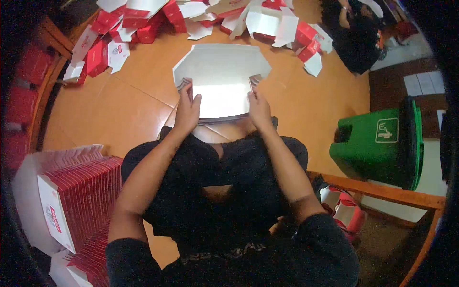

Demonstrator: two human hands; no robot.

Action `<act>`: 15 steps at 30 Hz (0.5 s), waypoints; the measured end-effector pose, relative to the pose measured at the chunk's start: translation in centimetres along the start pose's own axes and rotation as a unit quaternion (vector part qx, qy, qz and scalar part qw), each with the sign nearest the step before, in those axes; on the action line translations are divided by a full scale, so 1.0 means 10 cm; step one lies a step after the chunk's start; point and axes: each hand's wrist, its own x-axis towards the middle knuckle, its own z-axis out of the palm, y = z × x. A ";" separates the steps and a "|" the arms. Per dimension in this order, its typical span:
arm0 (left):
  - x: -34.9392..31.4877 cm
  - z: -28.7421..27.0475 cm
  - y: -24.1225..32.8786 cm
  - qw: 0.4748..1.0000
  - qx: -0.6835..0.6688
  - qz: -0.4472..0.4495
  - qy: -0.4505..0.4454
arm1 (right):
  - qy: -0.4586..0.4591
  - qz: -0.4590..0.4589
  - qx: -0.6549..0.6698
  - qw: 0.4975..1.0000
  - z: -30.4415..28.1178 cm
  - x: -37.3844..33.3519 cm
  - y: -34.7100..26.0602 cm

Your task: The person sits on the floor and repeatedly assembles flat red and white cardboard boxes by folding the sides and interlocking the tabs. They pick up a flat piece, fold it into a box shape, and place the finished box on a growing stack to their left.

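A small stack of nested cardboard food boxes (221,71) is in front of me, their white insides facing up and the far flap spread wide. Several layers show at both side edges. My left hand (188,109) is closed on the left edge, its thumb along the white inside. On the opposite edge, my right hand (259,109) grips in the same way. The near edge of the stack is just above my lap, between my knees.
Loose red and white boxes (155,26) lie heaped across the far floor (138,91). On my left stands a long row of nested boxes (88,196). A green bin (368,146) and a wooden rail (382,189) are to the right. Another person (351,36) sits at the far right.
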 end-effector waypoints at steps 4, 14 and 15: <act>-0.05 0.01 -0.08 0.999 0.006 0.031 0.007 | 0.027 0.021 0.072 0.997 -0.11 0.06 -0.02; -0.01 -0.12 -0.08 0.993 0.024 -0.089 0.068 | 0.015 0.091 0.233 0.968 -0.91 1.74 0.33; 0.00 -0.12 -0.13 0.993 0.037 -0.085 0.079 | 0.013 0.074 0.177 0.981 -0.79 2.02 0.42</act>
